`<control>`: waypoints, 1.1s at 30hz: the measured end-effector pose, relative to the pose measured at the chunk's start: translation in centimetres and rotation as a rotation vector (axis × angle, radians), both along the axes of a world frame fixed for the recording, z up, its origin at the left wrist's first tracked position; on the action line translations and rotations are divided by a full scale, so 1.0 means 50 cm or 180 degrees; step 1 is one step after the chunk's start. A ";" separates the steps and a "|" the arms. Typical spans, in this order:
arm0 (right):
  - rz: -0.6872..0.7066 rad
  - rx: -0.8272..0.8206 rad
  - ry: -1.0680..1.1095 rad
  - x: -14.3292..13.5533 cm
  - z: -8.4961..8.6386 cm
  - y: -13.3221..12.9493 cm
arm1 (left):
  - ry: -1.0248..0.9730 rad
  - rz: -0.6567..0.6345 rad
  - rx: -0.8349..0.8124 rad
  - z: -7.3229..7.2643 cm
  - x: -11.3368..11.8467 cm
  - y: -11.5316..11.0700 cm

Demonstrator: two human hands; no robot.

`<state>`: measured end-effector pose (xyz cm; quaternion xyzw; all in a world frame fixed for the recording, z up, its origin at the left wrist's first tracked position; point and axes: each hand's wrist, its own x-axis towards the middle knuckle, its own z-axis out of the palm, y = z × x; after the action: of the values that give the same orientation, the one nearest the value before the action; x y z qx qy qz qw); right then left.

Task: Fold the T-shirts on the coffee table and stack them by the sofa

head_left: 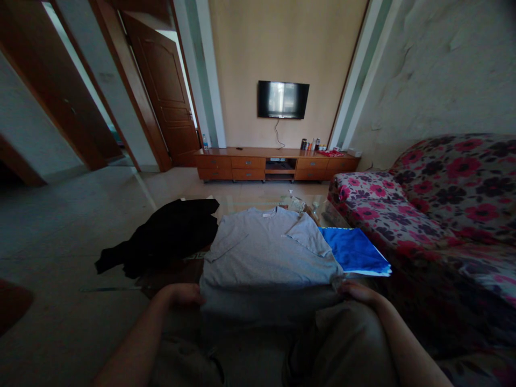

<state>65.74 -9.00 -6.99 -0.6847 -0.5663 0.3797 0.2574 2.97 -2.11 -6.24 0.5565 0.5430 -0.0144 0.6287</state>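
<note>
A grey short-sleeved T-shirt (270, 255) lies spread out on a low glass table, its collar at the far end and its lower part hanging over the near edge. At the shirt's left side, my left hand (187, 294) is closed on the cloth. My right hand (357, 292) pinches the opposite side near my knee. Dark clothing (173, 231) lies in a heap left of the shirt. Folded blue cloth (355, 250) rests to its right, partly beside the right sleeve.
A flowered sofa (455, 215) stands along the right. Behind the table is a long wooden cabinet (248, 163) with bottles and cans (310, 145) on top. Crumpled paper and a clear bottle (315, 207) sit at the table's far right. My knees are under the shirt's near edge.
</note>
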 end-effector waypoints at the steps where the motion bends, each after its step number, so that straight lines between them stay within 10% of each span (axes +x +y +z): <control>1: 0.0057 -0.0128 0.0213 -0.003 0.005 0.005 | -0.0249 0.0128 -0.0112 0.011 -0.003 -0.003; 12: -0.0234 0.0242 0.2610 -0.065 0.178 0.177 | -0.1908 0.2110 0.0718 0.075 0.025 0.077; 22: 0.0302 -0.0118 0.2435 -0.120 0.075 0.188 | -0.1802 0.1255 0.1001 0.049 0.119 0.089; 27: 0.0511 0.0560 0.0523 -0.113 0.020 0.226 | -0.1321 0.1328 0.1096 0.025 0.127 0.116; 33: 0.0701 0.0825 -0.1416 -0.125 -0.028 0.250 | -0.0554 0.0479 0.0649 0.036 0.095 0.114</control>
<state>59.46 3.51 -8.38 -0.6469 -0.7238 0.1702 0.1694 7.74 3.59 -4.45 0.5743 0.5252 0.1363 0.6129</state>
